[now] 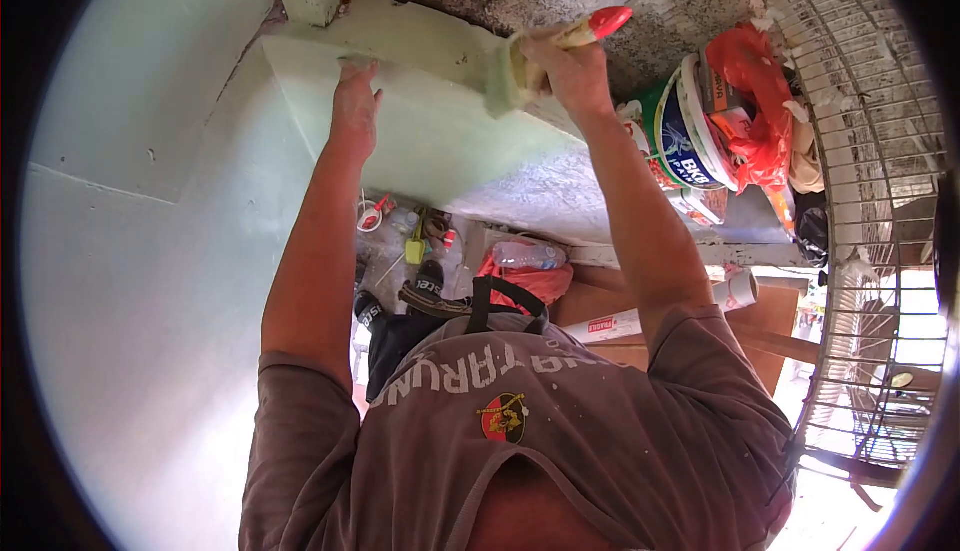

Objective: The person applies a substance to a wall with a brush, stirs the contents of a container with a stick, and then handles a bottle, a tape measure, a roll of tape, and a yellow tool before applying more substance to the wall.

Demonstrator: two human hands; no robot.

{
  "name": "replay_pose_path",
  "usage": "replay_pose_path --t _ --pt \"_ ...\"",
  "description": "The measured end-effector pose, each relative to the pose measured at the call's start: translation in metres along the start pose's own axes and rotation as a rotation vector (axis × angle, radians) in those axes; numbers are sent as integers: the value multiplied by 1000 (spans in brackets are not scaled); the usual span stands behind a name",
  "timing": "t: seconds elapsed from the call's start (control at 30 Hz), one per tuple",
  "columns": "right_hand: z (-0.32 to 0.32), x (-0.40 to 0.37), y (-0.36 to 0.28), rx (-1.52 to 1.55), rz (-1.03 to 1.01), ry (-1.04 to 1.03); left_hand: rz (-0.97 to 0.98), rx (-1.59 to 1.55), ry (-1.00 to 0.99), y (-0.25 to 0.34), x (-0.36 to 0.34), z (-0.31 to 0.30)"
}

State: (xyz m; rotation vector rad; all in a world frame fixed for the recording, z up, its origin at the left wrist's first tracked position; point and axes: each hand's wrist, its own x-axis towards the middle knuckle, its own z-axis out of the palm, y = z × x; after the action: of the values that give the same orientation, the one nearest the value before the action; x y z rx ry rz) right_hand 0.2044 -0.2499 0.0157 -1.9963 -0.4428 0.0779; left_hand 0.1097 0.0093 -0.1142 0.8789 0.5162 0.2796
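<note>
My right hand [572,73] is closed around a paintbrush [607,21] with a pale handle and a red end. The brush's bristle end is smeared by motion and lies over the edge of a pale green painted ledge [430,101]. Farther left, my left hand [355,106] rests on the same green surface near the wall corner, its fingers stretched out and holding nothing. Pale smudges show on the fingers of that hand.
A paint bucket [690,136] holding boxes and a red plastic bag [755,91] stands at the right. Beside it curves a wire cage [860,191]. Below are a plastic bottle [528,255], a white tube [640,323] and a green scoop-like thing [415,248] near my feet.
</note>
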Motion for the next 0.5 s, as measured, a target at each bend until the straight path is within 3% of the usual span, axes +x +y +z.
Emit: replay_pose_path --t 0.17,0.27,0.37,0.5 --pt "-45 -24 16 -728 -59 8 4 42 -9 7 -11 2" --pt "-37 -26 5 -836 -172 83 17 55 -48 7 -13 -1" --pt "1 -12 7 -728 -131 86 18 40 -62 10 -15 2" --pt "13 5 -10 88 -30 -121 24 52 -8 7 -12 2"
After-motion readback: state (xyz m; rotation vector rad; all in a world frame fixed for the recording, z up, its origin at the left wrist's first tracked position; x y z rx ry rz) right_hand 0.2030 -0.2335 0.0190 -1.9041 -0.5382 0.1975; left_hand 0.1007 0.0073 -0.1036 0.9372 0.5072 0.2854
